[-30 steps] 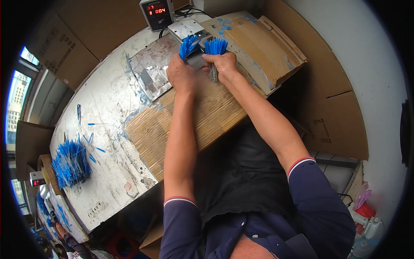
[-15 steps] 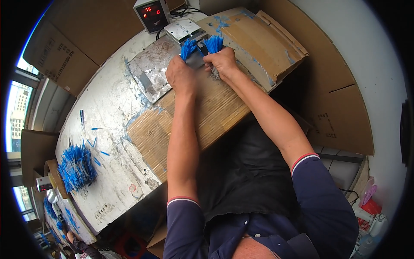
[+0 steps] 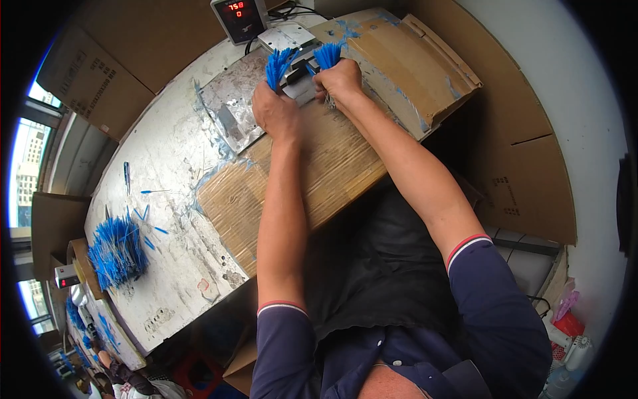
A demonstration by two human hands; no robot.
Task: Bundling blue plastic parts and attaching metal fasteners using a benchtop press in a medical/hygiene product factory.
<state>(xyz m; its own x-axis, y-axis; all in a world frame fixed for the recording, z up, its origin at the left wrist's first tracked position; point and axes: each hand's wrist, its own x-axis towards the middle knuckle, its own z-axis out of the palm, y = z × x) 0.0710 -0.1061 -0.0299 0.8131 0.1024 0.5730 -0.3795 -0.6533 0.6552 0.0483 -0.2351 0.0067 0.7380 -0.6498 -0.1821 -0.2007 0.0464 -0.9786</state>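
My left hand [image 3: 275, 114] is closed around a bundle of thin blue plastic-tipped wires [image 3: 278, 68], the blue ends pointing up and away from me. To its right, my right hand [image 3: 343, 81] grips a second bundle of blue plastic-tipped wires [image 3: 327, 56]; pale wire ends hang below the fist. A lone blue piece shows by the right hand's fingertips, beside a small metal fixture [image 3: 287, 37]. Both hands are just in front of that fixture, over its metal plate [image 3: 232, 100]. The fingers' undersides are hidden.
A box with a red digital display [image 3: 239, 18] stands behind the fixture. A taped cardboard box [image 3: 409, 66] sits at the right. Flat cardboard [image 3: 266, 193] covers the table's front. At left lie a large heap of blue wires [image 3: 116, 253] and a pen [image 3: 126, 176]. Another person's arm [image 3: 116, 369] is at lower left.
My left hand has moved slightly left, its bundle shifting away from the right one. The right hand has moved slightly farther away. The display's red digits have changed.
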